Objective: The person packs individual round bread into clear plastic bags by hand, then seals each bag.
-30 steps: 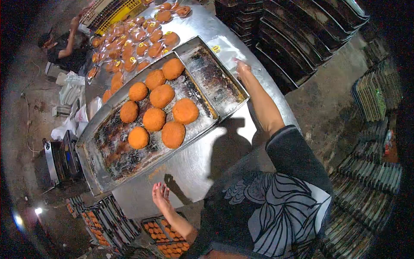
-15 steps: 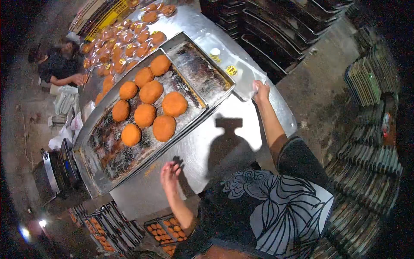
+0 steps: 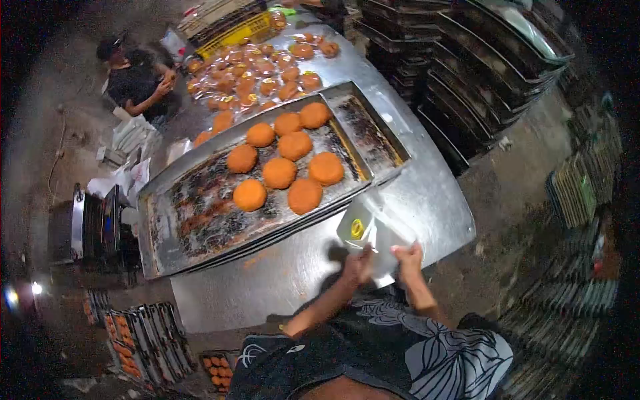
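Between my two hands, over the metal table's near edge, is a clear plastic bag (image 3: 377, 230) with a yellow round label. My right hand (image 3: 408, 259) pinches the bag's right side. At its lower left side is my left hand (image 3: 359, 265), blurred, its fingers closed against the plastic. Just beyond the bag, a large worn metal tray (image 3: 213, 207) holds several round orange-brown buns (image 3: 279, 173), grouped toward its right part. A divider separates them from a narrower tray section (image 3: 363, 133) without buns.
Many wrapped buns (image 3: 247, 83) lie at the table's far side by a yellow crate (image 3: 233, 37). A co-worker (image 3: 137, 83) is at the far left, hands together. Dark trays (image 3: 460, 73) are stacked at right. Racks of bun trays (image 3: 143, 340) stand lower left.
My right hand has drawn the bag toward me from beside the tray's right end. My left hand, open before, has come right to meet it. The view has shifted.
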The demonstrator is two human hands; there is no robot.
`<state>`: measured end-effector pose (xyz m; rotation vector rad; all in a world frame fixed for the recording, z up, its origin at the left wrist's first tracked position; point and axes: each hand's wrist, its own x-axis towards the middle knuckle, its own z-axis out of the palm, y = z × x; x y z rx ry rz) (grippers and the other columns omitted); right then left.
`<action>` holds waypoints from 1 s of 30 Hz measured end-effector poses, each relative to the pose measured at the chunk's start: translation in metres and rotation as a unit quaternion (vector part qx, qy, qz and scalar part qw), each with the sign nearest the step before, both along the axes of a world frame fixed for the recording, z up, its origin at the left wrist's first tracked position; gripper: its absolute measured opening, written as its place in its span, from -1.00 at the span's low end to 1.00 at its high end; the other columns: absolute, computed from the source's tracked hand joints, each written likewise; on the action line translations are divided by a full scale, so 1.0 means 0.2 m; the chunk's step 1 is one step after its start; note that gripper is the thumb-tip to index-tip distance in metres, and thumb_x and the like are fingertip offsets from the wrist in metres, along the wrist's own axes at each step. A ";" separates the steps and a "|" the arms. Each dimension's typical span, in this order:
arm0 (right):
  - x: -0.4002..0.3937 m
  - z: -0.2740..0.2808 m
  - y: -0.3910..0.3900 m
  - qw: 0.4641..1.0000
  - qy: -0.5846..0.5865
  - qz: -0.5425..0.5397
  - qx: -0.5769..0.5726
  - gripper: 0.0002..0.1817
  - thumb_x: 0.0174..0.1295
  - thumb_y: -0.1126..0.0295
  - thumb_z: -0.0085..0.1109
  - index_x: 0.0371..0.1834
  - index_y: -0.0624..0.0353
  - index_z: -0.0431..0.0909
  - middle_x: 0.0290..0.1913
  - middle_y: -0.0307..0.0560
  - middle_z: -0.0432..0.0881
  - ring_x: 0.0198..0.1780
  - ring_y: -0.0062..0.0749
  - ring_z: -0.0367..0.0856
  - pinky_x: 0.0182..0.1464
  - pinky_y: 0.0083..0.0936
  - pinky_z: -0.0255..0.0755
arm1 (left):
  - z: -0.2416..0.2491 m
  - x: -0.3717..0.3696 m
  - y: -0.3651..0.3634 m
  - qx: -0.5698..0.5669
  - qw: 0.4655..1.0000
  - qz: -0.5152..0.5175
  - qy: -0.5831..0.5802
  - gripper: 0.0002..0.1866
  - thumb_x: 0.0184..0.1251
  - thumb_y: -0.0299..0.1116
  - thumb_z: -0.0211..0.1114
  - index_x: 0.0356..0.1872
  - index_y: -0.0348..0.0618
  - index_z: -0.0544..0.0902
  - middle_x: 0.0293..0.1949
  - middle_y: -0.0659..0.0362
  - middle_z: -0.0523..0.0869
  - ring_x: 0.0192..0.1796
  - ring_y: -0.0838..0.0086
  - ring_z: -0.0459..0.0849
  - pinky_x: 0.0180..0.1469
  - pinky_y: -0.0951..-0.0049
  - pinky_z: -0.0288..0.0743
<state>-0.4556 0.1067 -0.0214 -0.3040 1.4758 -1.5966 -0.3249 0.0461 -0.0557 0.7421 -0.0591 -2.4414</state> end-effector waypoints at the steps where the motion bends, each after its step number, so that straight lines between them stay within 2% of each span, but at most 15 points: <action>1: 0.10 0.05 -0.04 0.991 -0.034 0.004 -0.127 -0.46 -0.12 0.61 0.17 0.01 0.28 0.22 -0.15 -0.05 0.44 -0.11 -0.46 0.44 -0.11 -0.53 0.40 | -0.03 0.09 -0.05 0.019 0.998 0.046 -0.032 -0.55 0.08 -0.34 0.26 -0.02 -0.23 0.33 -0.26 0.13 0.55 -0.28 0.32 0.57 -0.16 0.36 0.53; 4: 0.13 0.03 -0.07 0.948 -0.301 0.063 -0.082 -0.38 -0.02 0.59 0.08 0.16 0.28 0.09 0.01 0.02 0.39 -0.14 -0.38 0.50 -0.14 -0.50 0.45 | 0.15 0.36 -0.10 -0.227 0.929 0.003 -0.293 -0.61 0.03 -0.40 0.30 -0.08 -0.21 0.41 -0.27 0.17 0.57 -0.31 0.39 0.57 -0.29 0.39 0.52; 5: 0.11 0.03 -0.11 0.914 -0.394 0.090 -0.039 -0.37 -0.02 0.58 0.08 0.17 0.27 0.09 0.03 0.01 0.39 -0.14 -0.38 0.50 -0.11 -0.49 0.44 | 0.01 0.42 -0.12 -0.273 0.925 0.047 -0.261 -0.57 -0.01 -0.36 0.34 -0.10 -0.23 0.43 -0.25 0.15 0.58 -0.32 0.38 0.58 -0.34 0.43 0.50; 7: 0.13 -0.03 -0.18 0.901 -0.395 0.179 -0.024 -0.47 -0.05 0.57 0.12 0.08 0.30 0.24 -0.08 0.00 0.47 -0.22 -0.41 0.51 -0.17 -0.53 0.43 | -0.13 0.58 -0.20 -0.446 0.713 -0.210 -0.498 -0.53 -0.04 -0.38 0.35 -0.08 -0.30 0.41 -0.26 0.05 0.59 -0.33 0.34 0.59 -0.36 0.46 0.48; 9: 0.19 -0.10 -0.28 0.920 -0.041 0.364 0.141 -0.62 -0.12 0.57 0.16 -0.14 0.34 0.43 -0.28 -0.04 0.55 -0.33 -0.44 0.51 -0.26 -0.57 0.40 | 0.00 0.55 -0.15 -0.353 0.769 -0.184 -0.500 -0.49 -0.12 -0.37 0.38 -0.10 -0.34 0.41 -0.27 -0.01 0.57 -0.25 0.27 0.56 -0.21 0.38 0.45; 11: 0.22 -0.19 -0.34 0.921 0.162 0.335 0.114 -0.73 -0.19 0.57 0.19 -0.32 0.35 0.51 -0.46 -0.11 0.56 -0.44 -0.47 0.47 -0.35 -0.58 0.36 | 0.05 0.46 -0.06 -0.465 0.515 0.167 -0.700 -0.44 -0.20 -0.36 0.39 -0.09 -0.34 0.41 -0.28 0.01 0.53 -0.17 0.21 0.50 -0.05 0.29 0.34; 12: 0.22 -0.23 -0.37 0.909 0.214 0.339 0.114 -0.74 -0.22 0.57 0.20 -0.36 0.35 0.50 -0.50 -0.12 0.53 -0.47 -0.47 0.45 -0.40 -0.55 0.35 | 0.11 0.47 -0.04 -0.541 0.428 0.152 -0.708 -0.40 -0.27 -0.34 0.40 -0.10 -0.34 0.40 -0.32 0.01 0.48 -0.14 0.14 0.42 0.02 0.21 0.24; 15: 0.24 -0.24 -0.37 0.894 0.278 0.330 0.118 -0.77 -0.22 0.54 0.21 -0.41 0.34 0.49 -0.55 -0.12 0.49 -0.49 -0.47 0.44 -0.42 -0.54 0.34 | -0.03 0.51 0.02 -0.703 0.515 -0.075 -0.486 -0.48 -0.28 -0.34 0.39 -0.20 -0.31 0.42 -0.36 -0.01 0.48 -0.20 0.10 0.45 -0.09 0.18 0.29; 17: 0.26 -0.22 -0.31 0.881 0.346 0.300 0.115 -0.77 -0.19 0.50 0.23 -0.44 0.33 0.46 -0.55 -0.12 0.48 -0.51 -0.49 0.42 -0.44 -0.52 0.32 | -0.27 0.49 0.02 -0.701 0.471 -0.186 -0.502 -0.60 -0.25 -0.32 0.36 -0.34 -0.25 0.44 -0.37 -0.01 0.47 -0.23 0.10 0.47 -0.16 0.15 0.30; 19: 0.32 0.00 -0.22 0.715 0.695 0.038 -0.070 -0.74 -0.13 0.46 0.22 -0.37 0.34 0.44 -0.52 -0.15 0.47 -0.50 -0.52 0.40 -0.42 -0.56 0.33 | -0.41 0.49 0.00 -0.753 0.409 -0.278 -0.435 -0.64 -0.25 -0.32 0.35 -0.38 -0.21 0.43 -0.38 0.00 0.47 -0.25 0.11 0.49 -0.19 0.14 0.32; 21: 0.27 -0.04 -0.02 0.870 0.427 0.230 0.087 -0.62 -0.07 0.35 0.22 -0.22 0.35 0.42 -0.48 0.02 0.54 -0.43 -0.32 0.51 -0.30 -0.48 0.40 | -0.34 0.51 0.00 -0.735 0.422 -0.303 -0.436 -0.67 -0.16 -0.34 0.30 -0.34 -0.20 0.43 -0.36 0.00 0.47 -0.23 0.12 0.48 -0.19 0.17 0.34; 22: 0.28 -0.16 0.06 0.918 0.315 0.236 0.051 -0.66 0.01 0.34 0.18 -0.21 0.34 0.43 -0.55 -0.08 0.53 -0.50 -0.46 0.45 -0.36 -0.57 0.37 | -0.28 0.53 -0.01 -0.762 0.425 -0.177 -0.455 -0.71 -0.12 -0.35 0.26 -0.34 -0.20 0.43 -0.36 0.00 0.47 -0.22 0.12 0.47 -0.19 0.18 0.35; 25: 0.32 -0.04 0.17 0.885 0.267 0.376 0.064 -0.74 0.07 0.45 0.11 -0.19 0.35 0.45 -0.51 -0.28 0.49 -0.43 -0.69 0.42 -0.34 -0.72 0.34 | -0.10 0.54 -0.02 -0.773 0.352 -0.011 -0.528 -0.79 0.02 -0.38 0.16 -0.31 -0.21 0.43 -0.32 0.00 0.46 -0.18 0.13 0.45 -0.17 0.23 0.36; 27: 0.37 -0.04 0.17 0.881 0.267 0.381 0.081 -0.73 0.07 0.43 0.12 -0.18 0.36 0.46 -0.53 -0.27 0.50 -0.44 -0.70 0.42 -0.35 -0.71 0.35 | -0.37 0.59 -0.07 -0.753 0.461 -0.096 -0.460 -0.77 0.05 -0.39 0.14 -0.25 -0.22 0.44 -0.29 -0.01 0.47 -0.16 0.13 0.44 -0.18 0.24 0.35; 30: 0.43 -0.03 0.13 0.867 0.281 0.409 0.047 -0.73 0.09 0.39 0.10 -0.19 0.34 0.46 -0.55 -0.29 0.47 -0.48 -0.72 0.38 -0.40 -0.70 0.33 | -0.11 0.57 -0.14 -0.725 0.474 -0.170 -0.470 -0.78 0.11 -0.39 0.09 -0.22 -0.25 0.45 -0.34 -0.04 0.49 -0.28 0.09 0.48 -0.27 0.24 0.36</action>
